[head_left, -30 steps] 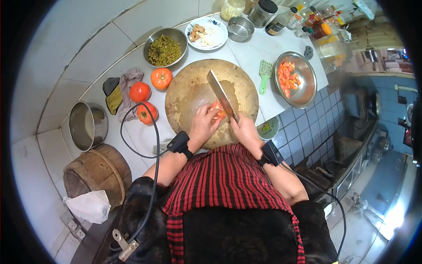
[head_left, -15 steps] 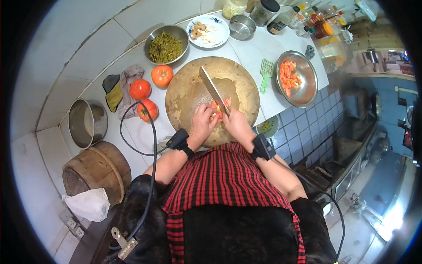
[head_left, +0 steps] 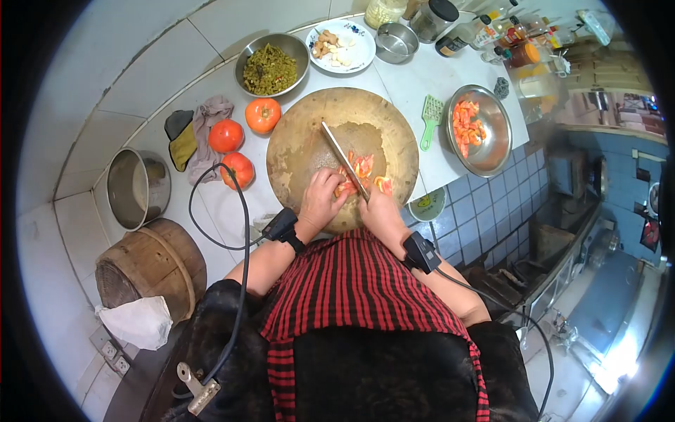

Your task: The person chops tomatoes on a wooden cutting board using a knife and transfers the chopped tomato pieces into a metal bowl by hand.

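A round wooden chopping board (head_left: pixel 299 133) lies in front of me, with a damp patch in its middle. My right hand (head_left: pixel 382 211) is closed round the handle of a cleaver (head_left: pixel 339 151), whose blade points away and to the left, edge down among cut tomato pieces (head_left: pixel 363 165). My left hand (head_left: pixel 323 198) has its fingers curled against a piece of tomato just left of the blade. Some tomato pieces lie to the right of the blade. Three whole tomatoes (head_left: pixel 263 115) rest left of the board.
A steel bowl (head_left: pixel 500 133) with tomato chunks stands at the right, beside a green grater (head_left: pixel 430 123). Behind are a bowl of chopped greens (head_left: pixel 271 70), a plate of ginger and garlic (head_left: pixel 358 35) and several bottles. A wooden bucket (head_left: pixel 158 264) stands at the left; cables run from both wrists.
More tomato pieces now show on both sides of the blade. My right hand and the cleaver have shifted slightly toward me, and the whole view has shifted a little.
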Motion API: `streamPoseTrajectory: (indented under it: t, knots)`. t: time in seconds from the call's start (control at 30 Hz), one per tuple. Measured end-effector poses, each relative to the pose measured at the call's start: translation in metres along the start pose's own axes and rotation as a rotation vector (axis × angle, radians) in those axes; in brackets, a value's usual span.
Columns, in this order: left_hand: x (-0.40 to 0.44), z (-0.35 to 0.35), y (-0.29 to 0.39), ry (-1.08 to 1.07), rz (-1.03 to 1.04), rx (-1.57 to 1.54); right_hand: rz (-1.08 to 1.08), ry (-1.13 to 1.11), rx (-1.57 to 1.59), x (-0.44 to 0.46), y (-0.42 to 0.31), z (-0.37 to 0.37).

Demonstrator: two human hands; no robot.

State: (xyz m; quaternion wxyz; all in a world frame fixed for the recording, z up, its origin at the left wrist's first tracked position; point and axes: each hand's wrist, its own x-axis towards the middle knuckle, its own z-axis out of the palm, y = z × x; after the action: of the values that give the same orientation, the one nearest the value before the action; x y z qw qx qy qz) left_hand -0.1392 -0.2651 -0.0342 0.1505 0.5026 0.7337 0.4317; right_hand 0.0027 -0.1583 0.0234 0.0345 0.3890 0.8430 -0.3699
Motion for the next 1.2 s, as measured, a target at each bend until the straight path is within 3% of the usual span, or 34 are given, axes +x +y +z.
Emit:
streamPoseTrajectory:
  t: [0.27, 0.43, 0.63, 0.73, 0.83, 1.03, 1.2]
  knots:
    - [-0.004, -0.011, 0.01, 0.057, -0.022, -0.072, -0.099, 0.023, 0.035, -0.015, -0.028, -0.045]
    - [-0.012, 0.001, -0.005, -0.02, -0.166, -0.13, -0.037, -0.056, -0.01, -0.011, -0.015, -0.009]
    - [-0.01, -0.013, 0.012, 0.093, -0.043, 0.055, -0.029, -0.023, 0.094, -0.002, -0.01, -0.005]
    - [-0.021, -0.01, 0.002, -0.007, -0.248, -0.079, -0.101, -0.001, 0.078, -0.01, -0.019, -0.024]
    - [-0.021, -0.004, -0.002, 0.083, -0.199, -0.179, -0.175, -0.027, -0.004, -0.018, -0.034, -0.032]
    - [-0.027, -0.006, -0.003, 0.077, -0.116, -0.07, -0.086, -0.069, 0.023, -0.013, -0.009, 0.012]
    - [-0.025, -0.008, 0.002, 0.086, -0.125, -0.029, -0.138, -0.082, 0.063, -0.01, -0.024, -0.016]
